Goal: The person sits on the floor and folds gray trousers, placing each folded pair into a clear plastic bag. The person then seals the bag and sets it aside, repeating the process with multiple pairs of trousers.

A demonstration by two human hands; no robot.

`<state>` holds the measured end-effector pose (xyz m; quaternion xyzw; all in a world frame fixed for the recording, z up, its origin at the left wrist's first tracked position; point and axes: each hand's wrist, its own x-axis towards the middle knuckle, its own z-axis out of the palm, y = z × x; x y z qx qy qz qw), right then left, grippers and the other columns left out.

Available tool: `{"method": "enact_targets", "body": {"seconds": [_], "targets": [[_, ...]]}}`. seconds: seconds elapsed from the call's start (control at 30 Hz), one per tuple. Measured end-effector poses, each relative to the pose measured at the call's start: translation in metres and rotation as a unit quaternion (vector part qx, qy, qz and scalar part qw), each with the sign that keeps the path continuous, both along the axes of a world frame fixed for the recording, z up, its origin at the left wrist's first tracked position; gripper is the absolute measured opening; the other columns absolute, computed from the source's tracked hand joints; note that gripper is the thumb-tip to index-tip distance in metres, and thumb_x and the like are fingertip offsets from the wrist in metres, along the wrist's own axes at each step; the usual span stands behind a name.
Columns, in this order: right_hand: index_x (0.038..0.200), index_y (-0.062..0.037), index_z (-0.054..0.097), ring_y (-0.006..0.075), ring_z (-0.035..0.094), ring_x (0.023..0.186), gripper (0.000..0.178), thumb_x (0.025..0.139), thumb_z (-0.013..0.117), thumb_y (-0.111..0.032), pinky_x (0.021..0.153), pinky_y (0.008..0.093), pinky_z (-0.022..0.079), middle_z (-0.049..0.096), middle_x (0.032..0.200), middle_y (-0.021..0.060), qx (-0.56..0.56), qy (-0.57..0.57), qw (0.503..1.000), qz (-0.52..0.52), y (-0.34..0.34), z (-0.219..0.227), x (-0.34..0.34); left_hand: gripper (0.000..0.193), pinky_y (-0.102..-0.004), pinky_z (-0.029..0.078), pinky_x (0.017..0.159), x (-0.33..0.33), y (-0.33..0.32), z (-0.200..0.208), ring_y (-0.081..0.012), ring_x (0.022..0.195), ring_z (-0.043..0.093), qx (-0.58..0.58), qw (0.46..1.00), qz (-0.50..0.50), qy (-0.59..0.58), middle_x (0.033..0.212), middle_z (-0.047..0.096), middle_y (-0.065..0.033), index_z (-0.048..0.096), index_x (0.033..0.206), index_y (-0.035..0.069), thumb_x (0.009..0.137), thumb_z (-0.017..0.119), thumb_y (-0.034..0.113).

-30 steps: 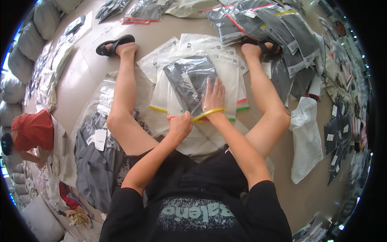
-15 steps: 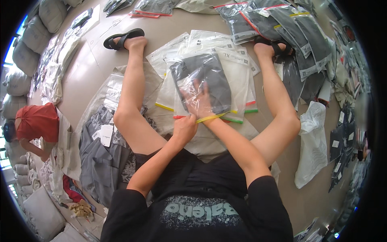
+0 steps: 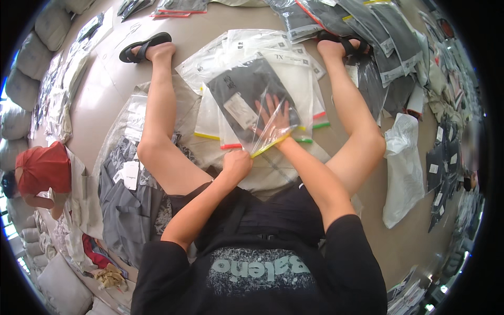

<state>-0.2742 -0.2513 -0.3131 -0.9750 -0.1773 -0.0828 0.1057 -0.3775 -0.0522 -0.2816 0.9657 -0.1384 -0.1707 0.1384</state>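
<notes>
Between my legs lies a clear zip bag (image 3: pixel 265 148) with a yellow strip along its near mouth. A folded dark grey garment (image 3: pixel 252 76) is inside, a white tag (image 3: pixel 241 111) on its face. My left hand (image 3: pixel 237 164) is closed on the near left corner of the bag's mouth. Through that mouth reaches my right hand (image 3: pixel 274 116), its fingers spread flat on the garment under the clear film. Under this bag, several more clear bags (image 3: pixel 210 113) with yellow, red and green strips are fanned out.
Loose grey clothes (image 3: pixel 128 210) with tags lie by my left leg. Bagged dark garments (image 3: pixel 375 39) are piled beyond my right foot. A crumpled white plastic bag (image 3: pixel 404 173) sits to the right. At far left a person in a red top (image 3: pixel 44 168) bends beside stuffed sacks (image 3: pixel 21 89).
The bag and garment have turned so the far end leans left. The white tag now shows on the garment. My right hand has shifted right, fingers spread wider; the left still holds the corner.
</notes>
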Motion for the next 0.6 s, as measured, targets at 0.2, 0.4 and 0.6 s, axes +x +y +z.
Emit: {"method": "enact_targets", "body": {"seconds": [0.2,0.4,0.6], "targets": [[0.155,-0.0134,0.051,0.0410,0.032,0.157,0.067,0.098,0.060,-0.049,0.126,0.0605,0.024,0.032,0.169,0.0260,-0.109,-0.045,0.981,0.153,0.012,0.025,-0.024,0.019,-0.0508,0.056,0.079,0.037,0.022,0.026,-0.0371,0.089,0.072,0.023,0.997,0.052,-0.057,0.090,0.072,-0.0169,0.066,0.092,0.003,0.082,0.071,0.019],[0.092,-0.0099,0.070,0.0369,0.073,0.072,0.010,0.092,0.063,-0.016,0.063,0.0522,0.057,0.074,0.089,0.0157,0.182,0.079,0.974,0.106,-0.047,0.082,-0.051,0.027,-0.0473,0.049,0.081,0.026,0.017,0.014,-0.0335,0.099,0.061,0.006,0.976,-0.006,-0.218,0.102,0.058,-0.0112,0.053,0.101,0.008,0.079,0.069,0.005],[0.094,-0.0065,0.071,0.0162,0.063,0.061,0.032,0.109,0.062,-0.033,0.053,0.0353,0.047,0.066,0.075,0.0047,0.329,0.504,0.751,-0.271,-0.108,0.035,0.010,0.028,-0.0505,0.054,0.082,0.019,0.010,0.009,-0.0375,0.104,0.061,0.008,0.986,0.028,-0.161,0.105,0.059,-0.0141,0.053,0.107,0.007,0.083,0.066,0.001]]}}
